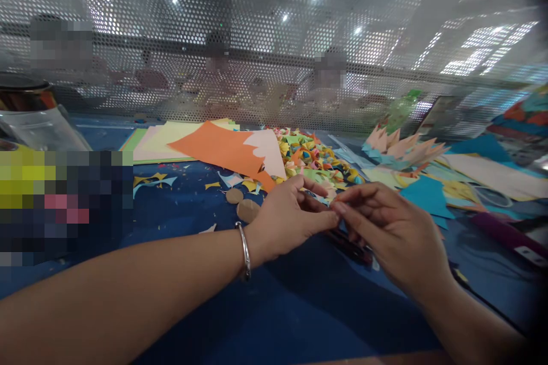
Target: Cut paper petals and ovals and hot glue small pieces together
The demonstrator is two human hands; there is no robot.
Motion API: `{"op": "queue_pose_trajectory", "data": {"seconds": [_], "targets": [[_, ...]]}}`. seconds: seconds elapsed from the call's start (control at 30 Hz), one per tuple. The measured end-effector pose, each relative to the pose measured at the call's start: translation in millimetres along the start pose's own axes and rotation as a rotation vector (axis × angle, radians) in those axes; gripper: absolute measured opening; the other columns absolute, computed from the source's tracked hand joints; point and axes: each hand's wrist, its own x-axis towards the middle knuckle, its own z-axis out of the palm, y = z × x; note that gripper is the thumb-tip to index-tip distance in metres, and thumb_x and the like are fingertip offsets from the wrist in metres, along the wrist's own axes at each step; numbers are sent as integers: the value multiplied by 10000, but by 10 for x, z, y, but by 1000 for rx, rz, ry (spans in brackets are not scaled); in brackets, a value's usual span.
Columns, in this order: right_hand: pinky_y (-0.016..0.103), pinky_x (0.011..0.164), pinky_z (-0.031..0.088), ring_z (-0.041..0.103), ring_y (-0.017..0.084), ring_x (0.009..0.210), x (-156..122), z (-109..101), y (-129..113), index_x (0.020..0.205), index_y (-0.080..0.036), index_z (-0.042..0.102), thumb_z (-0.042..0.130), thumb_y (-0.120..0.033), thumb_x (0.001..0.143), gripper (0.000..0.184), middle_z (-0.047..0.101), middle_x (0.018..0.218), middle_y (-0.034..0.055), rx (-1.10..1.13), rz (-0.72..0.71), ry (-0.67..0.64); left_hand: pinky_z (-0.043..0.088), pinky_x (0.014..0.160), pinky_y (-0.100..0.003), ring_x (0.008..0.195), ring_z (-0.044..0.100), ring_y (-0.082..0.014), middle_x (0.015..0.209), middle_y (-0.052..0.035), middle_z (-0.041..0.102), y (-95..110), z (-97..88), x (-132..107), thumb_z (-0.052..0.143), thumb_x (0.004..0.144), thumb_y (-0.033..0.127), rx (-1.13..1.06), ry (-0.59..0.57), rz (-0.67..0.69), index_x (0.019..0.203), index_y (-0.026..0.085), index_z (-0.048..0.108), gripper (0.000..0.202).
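My left hand, with a silver bangle on the wrist, and my right hand meet fingertip to fingertip over the blue table. Both pinch something small between thumb and fingers; it is too small to make out. Just beyond the fingers lies a heap of small folded coloured paper pieces. Two round brown discs lie beside my left hand. A dark pen-like object lies under my right hand.
Orange and pale sheets lie on a paper stack at the back left. Folded paper points and teal sheets lie to the right. A clear jar stands far left. A perforated screen rises behind, people beyond it.
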Motion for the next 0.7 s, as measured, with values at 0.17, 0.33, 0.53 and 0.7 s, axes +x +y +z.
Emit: {"op": "queue_pose_trajectory", "data": {"seconds": [0.17, 0.33, 0.53, 0.7], "targets": [[209, 366, 477, 580, 113, 398, 0, -15, 0, 887, -218, 643, 731, -387, 849, 194, 638, 542, -32, 19, -5, 2, 452, 605, -207, 603, 588, -80, 691, 24, 653, -22, -19, 3, 742, 740, 135, 97, -5, 58, 957, 184, 577, 276], [206, 322, 432, 553, 102, 379, -17, -7, 63, 922, -220, 642, 725, -397, 865, 204, 650, 585, -28, 70, -10, 12, 463, 624, -225, 660, 634, -108, 721, 1, 675, -38, -30, 13, 708, 749, 127, 109, -31, 90, 978, 186, 569, 274], [208, 311, 429, 561, 109, 373, -15, -9, 37, 916, -220, 634, 721, -408, 870, 213, 643, 565, -30, 78, -7, 1, 493, 661, -248, 701, 682, -136, 740, -20, 697, -78, -40, 29, 692, 760, 149, 127, -51, 132, 971, 189, 565, 249], [189, 327, 450, 558, 103, 361, 3, -9, -40, 903, -217, 626, 699, -383, 886, 182, 624, 512, -43, 51, -6, -9, 492, 659, -257, 701, 682, -144, 736, -23, 691, -57, -31, 9, 678, 777, 157, 129, -42, 150, 959, 191, 575, 212]]}}
